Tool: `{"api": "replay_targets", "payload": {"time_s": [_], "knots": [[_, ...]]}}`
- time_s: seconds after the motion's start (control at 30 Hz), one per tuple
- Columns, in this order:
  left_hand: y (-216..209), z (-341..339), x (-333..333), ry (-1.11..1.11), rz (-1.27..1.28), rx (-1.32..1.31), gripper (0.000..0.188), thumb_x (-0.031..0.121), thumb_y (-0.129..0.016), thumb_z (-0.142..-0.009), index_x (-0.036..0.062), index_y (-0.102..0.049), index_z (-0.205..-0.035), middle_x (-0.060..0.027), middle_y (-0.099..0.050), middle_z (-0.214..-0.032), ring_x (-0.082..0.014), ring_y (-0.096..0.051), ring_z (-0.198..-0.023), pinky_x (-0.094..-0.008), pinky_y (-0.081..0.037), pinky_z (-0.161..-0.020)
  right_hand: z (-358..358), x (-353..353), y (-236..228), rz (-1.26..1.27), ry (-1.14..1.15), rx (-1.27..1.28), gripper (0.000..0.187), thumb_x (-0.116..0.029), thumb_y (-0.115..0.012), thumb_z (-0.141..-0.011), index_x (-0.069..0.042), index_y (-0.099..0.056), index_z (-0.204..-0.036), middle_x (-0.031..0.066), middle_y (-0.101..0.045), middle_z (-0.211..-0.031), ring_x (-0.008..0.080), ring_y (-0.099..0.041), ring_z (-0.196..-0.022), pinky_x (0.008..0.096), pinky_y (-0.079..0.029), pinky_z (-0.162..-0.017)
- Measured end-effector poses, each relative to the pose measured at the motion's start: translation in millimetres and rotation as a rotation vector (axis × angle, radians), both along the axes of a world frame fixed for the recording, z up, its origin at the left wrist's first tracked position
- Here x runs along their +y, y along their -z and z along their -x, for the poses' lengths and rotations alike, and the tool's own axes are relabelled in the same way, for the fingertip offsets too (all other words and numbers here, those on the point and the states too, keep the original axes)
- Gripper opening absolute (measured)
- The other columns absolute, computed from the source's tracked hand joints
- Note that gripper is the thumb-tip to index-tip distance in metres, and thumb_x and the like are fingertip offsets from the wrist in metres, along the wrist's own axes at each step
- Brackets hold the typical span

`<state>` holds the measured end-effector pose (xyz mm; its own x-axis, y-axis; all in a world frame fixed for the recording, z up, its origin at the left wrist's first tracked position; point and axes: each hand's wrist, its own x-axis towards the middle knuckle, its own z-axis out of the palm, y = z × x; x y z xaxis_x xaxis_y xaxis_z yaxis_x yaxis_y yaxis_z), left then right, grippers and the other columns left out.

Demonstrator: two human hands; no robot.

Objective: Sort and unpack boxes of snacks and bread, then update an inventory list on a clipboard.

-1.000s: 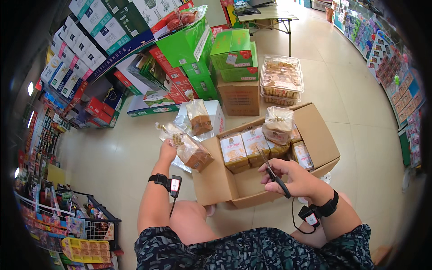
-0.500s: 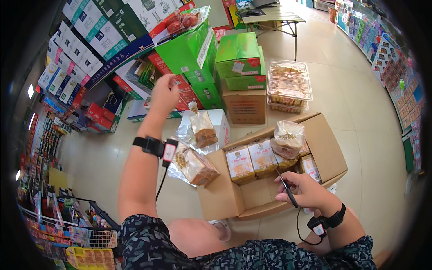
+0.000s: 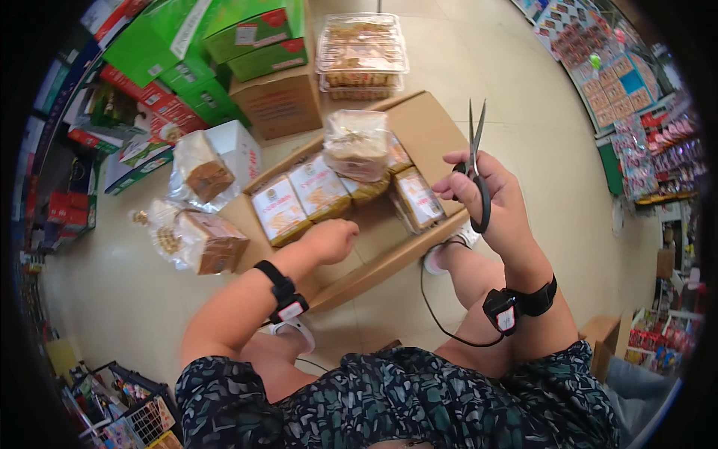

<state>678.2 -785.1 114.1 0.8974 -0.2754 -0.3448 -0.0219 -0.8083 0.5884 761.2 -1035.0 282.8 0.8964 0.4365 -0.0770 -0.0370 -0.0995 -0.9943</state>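
My right hand (image 3: 490, 194) grips a pair of black-handled scissors (image 3: 476, 142) over the carton's right side, their blades pointing up and slightly apart. Closed fingers hide whatever my left hand (image 3: 333, 241) may hold; it hovers over the near part of the open cardboard carton (image 3: 374, 273). Inside the carton stand several wrapped packs of sliced bread (image 3: 319, 187) with white and yellow-brown wrapping. A clear bag of bread (image 3: 357, 146) with a gathered top rests on them. Two more bagged loaves lie left of the carton, one nearer (image 3: 213, 239) and one farther (image 3: 203, 176).
Clear plastic trays of baked goods (image 3: 363, 56) are stacked beyond the carton. Green boxes (image 3: 250, 34) stand on a brown carton (image 3: 277, 105) at the far left. A white box (image 3: 238, 153) is under the farther loaf. Hanging goods (image 3: 651, 157) line the right side.
My left hand has come back from the far left boxes to above the carton. My right hand has raised the scissors, turning their blades upward. The view has shifted right.
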Motion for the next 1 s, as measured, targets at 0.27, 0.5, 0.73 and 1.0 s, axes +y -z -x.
{"api": "replay_targets", "payload": {"time_s": [0.27, 0.5, 0.73, 1.0], "knots": [[94.1, -62.5, -113.2, -0.271, 0.250, 0.041, 0.024, 0.014, -0.059, -0.080, 0.0015, -0.061, -0.100, -0.0177, -0.065, -0.089, -0.0324, -0.062, -0.083, -0.0378, -0.050, -0.075, 0.0, -44.9, -3.7, -0.027, 0.100, -0.001, 0.034, -0.017, -0.064, -0.086, 0.004, -0.052, -0.110, 0.0070, -0.064, -0.083, 0.0103, -0.062, -0.080, 0.0226, -0.048, -0.072], [3.9, -100.5, -94.3, -0.123, 0.114, -0.562, 0.014, 0.007, -0.056, -0.081, 0.0029, -0.061, -0.093, -0.0176, -0.062, -0.092, -0.0336, -0.060, -0.084, -0.0390, -0.049, -0.074, -3.4, -67.3, -4.3, -0.073, 0.176, -0.019, 0.036, -0.019, -0.068, -0.084, 0.003, -0.054, -0.108, -0.0024, -0.056, -0.075, 0.0024, -0.052, -0.069, 0.0176, -0.042, -0.062], [-15.2, -83.5, 61.5, -0.787, 0.123, -0.957, 0.011, 0.002, -0.051, -0.080, 0.0009, -0.053, -0.091, -0.0183, -0.058, -0.088, -0.0330, -0.057, -0.083, -0.0380, -0.046, -0.072, -4.4, -74.0, -4.6, -0.081, 0.192, -0.069, 0.032, -0.020, -0.068, -0.083, 0.000, -0.056, -0.106, -0.0066, -0.049, -0.070, -0.0001, -0.041, -0.063, 0.0161, -0.033, -0.057], [88.1, 36.4, 110.5, -0.886, -0.505, 0.010, 0.031, 0.021, -0.055, -0.082, -0.0040, -0.052, -0.101, -0.0262, -0.058, -0.101, -0.0414, -0.054, -0.099, -0.0449, -0.045, -0.084, -0.4, -71.9, -4.5, -0.106, 0.138, -0.054, 0.033, -0.021, -0.065, -0.087, 0.002, -0.054, -0.108, 0.0039, -0.061, -0.085, 0.0106, -0.060, -0.084, 0.0231, -0.047, -0.077]]}}
